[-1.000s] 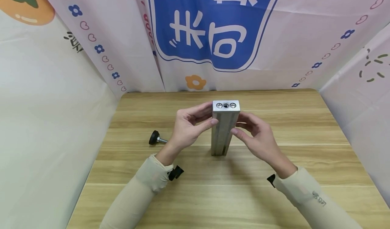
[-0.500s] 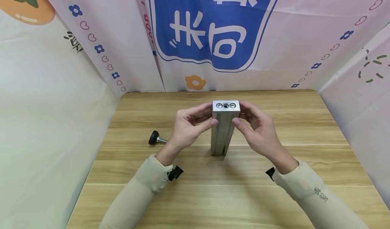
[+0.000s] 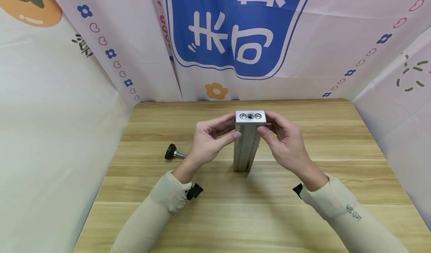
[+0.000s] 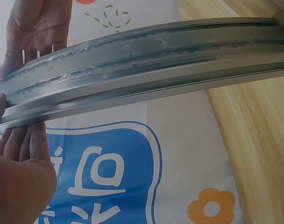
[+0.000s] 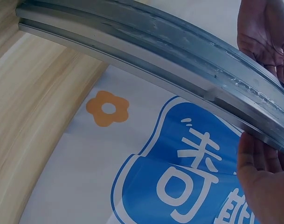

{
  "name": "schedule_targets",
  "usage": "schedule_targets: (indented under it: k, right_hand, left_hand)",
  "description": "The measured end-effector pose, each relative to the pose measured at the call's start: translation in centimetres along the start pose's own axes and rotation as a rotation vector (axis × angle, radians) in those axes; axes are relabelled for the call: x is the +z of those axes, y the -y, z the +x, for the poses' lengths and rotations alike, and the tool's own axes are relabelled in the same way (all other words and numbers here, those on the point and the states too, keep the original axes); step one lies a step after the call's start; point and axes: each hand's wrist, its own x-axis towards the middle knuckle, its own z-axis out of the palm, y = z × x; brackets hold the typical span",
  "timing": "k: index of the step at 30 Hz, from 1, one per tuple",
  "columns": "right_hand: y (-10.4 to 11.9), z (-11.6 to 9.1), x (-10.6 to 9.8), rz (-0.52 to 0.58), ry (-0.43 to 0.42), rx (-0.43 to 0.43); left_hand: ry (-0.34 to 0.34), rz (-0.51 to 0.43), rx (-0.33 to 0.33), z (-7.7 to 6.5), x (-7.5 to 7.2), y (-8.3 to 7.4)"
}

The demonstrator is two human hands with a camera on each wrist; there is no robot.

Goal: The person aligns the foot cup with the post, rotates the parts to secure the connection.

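Observation:
A slotted aluminium profile (image 3: pixel 245 148) stands upright on the table in the head view. Its top end plate (image 3: pixel 250 117) carries two screws with a threaded hole between them. My left hand (image 3: pixel 210 139) grips the upper left side, thumb on the near face and fingers round behind. On the opposite side my right hand (image 3: pixel 287 144) holds the same upper end, its thumb at the near right edge. Both wrist views show the profile's long grooved faces, with my left hand (image 4: pixel 23 175) and right hand (image 5: pixel 267 182) at its upper end.
Left of the profile, a black levelling foot (image 3: pixel 170 152) with a metal stud lies on the wood-grain table (image 3: pixel 303 223), its stud partly hidden by my left wrist. A printed cloth (image 3: pixel 320 51) hangs behind the table, and pale cloth walls flank both sides.
My right hand has slid up the profile, its thumb now near the top right edge. The left hand and the profile have stayed nearly in place.

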Motion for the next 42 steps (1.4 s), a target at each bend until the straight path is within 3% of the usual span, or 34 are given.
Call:
schedule_targets:
  k: [10, 18, 24, 34, 42]
  right_hand:
    - [0.1, 0.1, 0.0, -0.022, 0.011, -0.004]
    - [0.1, 0.1, 0.2, -0.015, 0.002, 0.000]
    - [0.1, 0.0, 0.2, -0.023, 0.000, -0.006]
    - [-0.1, -0.1, 0.2, -0.009, 0.000, -0.008]
    - [-0.1, -0.1, 0.1, -0.013, -0.002, -0.010]
  left_hand:
    - [-0.004, -0.004, 0.024, -0.1, -0.1, 0.5]
    - [-0.049, -0.079, -0.005, -0.8, -1.1, 1.0]
    - [-0.081, -0.086, -0.020, -1.5, -2.3, 1.7]
    - [-0.179, -0.019, -0.115, -3.3, -5.1, 3.1]
    - [-0.258, -0.037, -0.123, -4.5, -7.3, 4.8]
